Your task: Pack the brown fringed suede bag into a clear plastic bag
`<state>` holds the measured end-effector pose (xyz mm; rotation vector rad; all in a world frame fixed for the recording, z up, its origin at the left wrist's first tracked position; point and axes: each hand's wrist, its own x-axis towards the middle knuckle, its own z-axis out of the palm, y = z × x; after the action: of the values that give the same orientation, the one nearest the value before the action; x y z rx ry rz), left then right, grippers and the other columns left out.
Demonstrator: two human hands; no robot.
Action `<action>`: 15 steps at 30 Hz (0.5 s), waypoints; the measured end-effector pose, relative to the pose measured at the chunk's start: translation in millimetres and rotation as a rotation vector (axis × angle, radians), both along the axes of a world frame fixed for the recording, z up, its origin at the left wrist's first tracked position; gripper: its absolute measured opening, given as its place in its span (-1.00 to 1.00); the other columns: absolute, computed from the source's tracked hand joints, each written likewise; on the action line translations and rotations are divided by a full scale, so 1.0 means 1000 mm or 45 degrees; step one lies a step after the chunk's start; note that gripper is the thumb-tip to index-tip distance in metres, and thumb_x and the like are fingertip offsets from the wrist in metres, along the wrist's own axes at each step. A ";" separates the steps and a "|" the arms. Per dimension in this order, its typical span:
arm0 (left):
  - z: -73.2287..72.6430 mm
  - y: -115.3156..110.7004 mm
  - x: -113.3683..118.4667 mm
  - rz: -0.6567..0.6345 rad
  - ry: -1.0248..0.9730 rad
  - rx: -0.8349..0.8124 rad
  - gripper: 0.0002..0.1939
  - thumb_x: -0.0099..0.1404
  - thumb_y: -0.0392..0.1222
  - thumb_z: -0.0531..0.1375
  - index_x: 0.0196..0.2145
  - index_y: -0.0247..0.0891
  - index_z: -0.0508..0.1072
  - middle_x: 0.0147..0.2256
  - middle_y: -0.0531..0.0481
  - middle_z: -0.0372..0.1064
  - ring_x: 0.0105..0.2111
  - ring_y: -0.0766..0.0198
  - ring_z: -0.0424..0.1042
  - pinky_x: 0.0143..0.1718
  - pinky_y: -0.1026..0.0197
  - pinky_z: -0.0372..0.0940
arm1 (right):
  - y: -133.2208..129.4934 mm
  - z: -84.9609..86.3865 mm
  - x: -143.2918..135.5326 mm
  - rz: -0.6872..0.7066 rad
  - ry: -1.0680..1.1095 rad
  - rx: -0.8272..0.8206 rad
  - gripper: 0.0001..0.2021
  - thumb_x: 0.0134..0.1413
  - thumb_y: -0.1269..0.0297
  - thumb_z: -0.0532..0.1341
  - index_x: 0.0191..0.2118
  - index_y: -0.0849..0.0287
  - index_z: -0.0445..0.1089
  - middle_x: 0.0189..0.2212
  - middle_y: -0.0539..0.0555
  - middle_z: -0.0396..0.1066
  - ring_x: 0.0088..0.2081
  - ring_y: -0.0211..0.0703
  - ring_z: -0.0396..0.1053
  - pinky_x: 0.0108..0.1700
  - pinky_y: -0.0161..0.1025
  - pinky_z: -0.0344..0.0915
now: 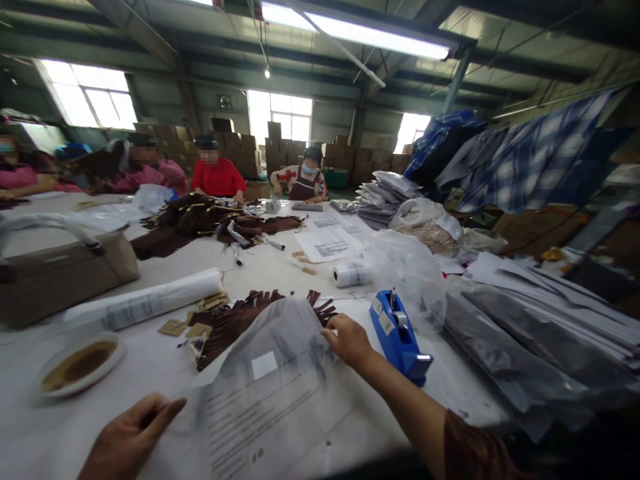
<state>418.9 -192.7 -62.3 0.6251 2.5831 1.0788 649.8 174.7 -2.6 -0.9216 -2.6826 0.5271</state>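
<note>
Hall: a packing workshop (steel beams (pixel 135 33) overhead)
Cartons (pixel 295 153): stacked at twelve o'clock
Table (pixel 200 261): shared by workers (pixel 217 175), ten to twelve o'clock
Bagged goods (pixel 383 200): piled high

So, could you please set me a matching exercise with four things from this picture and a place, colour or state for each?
1. tape dispenser
2. handbag
3. printed plastic bag
4. round dish

A. pinched by the right hand
B. at the picture's left edge
C. brown inside, pale rim
D. mostly blue

Pairs: 1-D, 2-B, 3-A, 4-C
</note>
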 end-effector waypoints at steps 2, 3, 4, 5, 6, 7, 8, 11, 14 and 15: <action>0.000 0.000 0.007 -0.020 -0.063 0.039 -0.34 0.03 0.53 0.18 -0.55 -0.20 0.26 -0.57 0.08 0.22 -0.49 0.26 0.27 -0.47 0.29 0.22 | -0.009 0.013 -0.020 0.130 0.133 -0.027 -0.84 0.23 0.21 0.26 -0.29 0.17 0.53 -0.21 0.14 0.56 -0.15 -0.11 0.46 -0.08 -0.23 0.26; -0.002 0.000 0.010 -0.031 -0.078 0.058 -0.35 0.04 0.51 0.18 -0.55 -0.20 0.25 -0.56 0.08 0.19 -0.49 0.27 0.24 -0.48 0.30 0.19 | -0.015 0.019 -0.032 0.189 0.161 -0.101 -0.82 0.23 0.20 0.26 -0.30 0.17 0.54 -0.24 0.12 0.56 -0.16 -0.12 0.47 -0.08 -0.23 0.27; -0.003 0.000 0.012 -0.042 -0.082 0.077 -0.36 0.06 0.50 0.18 -0.55 -0.20 0.23 -0.56 0.09 0.16 -0.49 0.28 0.22 -0.48 0.30 0.17 | -0.022 0.024 -0.044 0.230 0.184 -0.184 -0.81 0.24 0.18 0.25 -0.30 0.17 0.54 -0.27 0.11 0.57 -0.19 -0.13 0.47 -0.09 -0.23 0.28; -0.005 -0.002 0.014 -0.045 -0.070 0.096 -0.37 0.06 0.48 0.19 -0.55 -0.20 0.22 -0.56 0.09 0.13 -0.49 0.28 0.19 -0.48 0.30 0.15 | -0.029 0.029 -0.056 0.256 0.213 -0.243 -0.80 0.25 0.18 0.24 -0.29 0.17 0.54 -0.28 0.10 0.57 -0.20 -0.13 0.48 -0.09 -0.23 0.29; -0.006 -0.004 0.015 -0.043 -0.043 0.111 -0.37 0.07 0.47 0.19 -0.56 -0.19 0.20 -0.56 0.09 0.10 -0.49 0.29 0.17 -0.48 0.29 0.14 | -0.037 0.033 -0.068 0.280 0.250 -0.262 -0.80 0.26 0.19 0.23 -0.26 0.18 0.55 -0.28 0.11 0.58 -0.19 -0.13 0.48 -0.08 -0.23 0.30; -0.007 -0.007 0.016 -0.046 -0.016 0.113 -0.38 0.07 0.46 0.18 -0.57 -0.19 0.17 -0.55 0.10 0.06 -0.49 0.29 0.15 -0.47 0.28 0.13 | -0.046 0.037 -0.079 0.305 0.293 -0.240 -0.81 0.27 0.22 0.22 -0.22 0.19 0.54 -0.26 0.11 0.57 -0.17 -0.12 0.47 -0.06 -0.23 0.31; -0.007 -0.012 0.016 -0.052 0.005 0.103 -0.39 0.08 0.44 0.16 -0.57 -0.19 0.15 -0.55 0.10 0.04 -0.49 0.29 0.14 -0.46 0.28 0.12 | -0.055 0.042 -0.090 0.335 0.333 -0.184 -0.83 0.26 0.27 0.21 -0.18 0.20 0.54 -0.23 0.13 0.56 -0.15 -0.12 0.47 -0.03 -0.23 0.31; -0.005 -0.030 0.017 -0.104 -0.021 0.038 -0.46 0.18 0.38 0.06 -0.55 -0.19 0.15 -0.52 0.08 0.08 -0.46 0.26 0.18 -0.41 0.25 0.12 | -0.083 0.056 -0.125 0.482 0.345 -0.022 -0.80 0.26 0.32 0.18 -0.09 0.16 0.53 -0.16 0.13 0.52 -0.12 -0.11 0.46 -0.01 -0.24 0.32; -0.009 -0.046 0.019 -0.113 -0.034 -0.007 -0.53 0.25 0.28 -0.02 -0.52 -0.19 0.16 -0.49 0.05 0.17 -0.41 0.22 0.25 -0.36 0.23 0.14 | -0.121 0.063 -0.174 0.751 0.258 0.043 -0.76 0.30 0.27 0.16 -0.03 0.08 0.53 -0.10 0.12 0.50 -0.07 -0.12 0.46 0.02 -0.24 0.35; -0.012 -0.049 0.019 -0.101 -0.022 -0.016 -0.55 0.27 0.25 -0.03 -0.51 -0.19 0.16 -0.48 0.03 0.20 -0.39 0.20 0.28 -0.34 0.21 0.15 | -0.136 0.061 -0.193 0.864 0.228 0.072 -0.75 0.30 0.25 0.16 -0.01 0.06 0.53 -0.05 0.12 0.49 -0.03 -0.10 0.45 0.07 -0.22 0.34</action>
<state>438.3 -242.1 -74.3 0.7054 2.5256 1.0380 456.7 39.0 58.8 0.0821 -2.7723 0.6178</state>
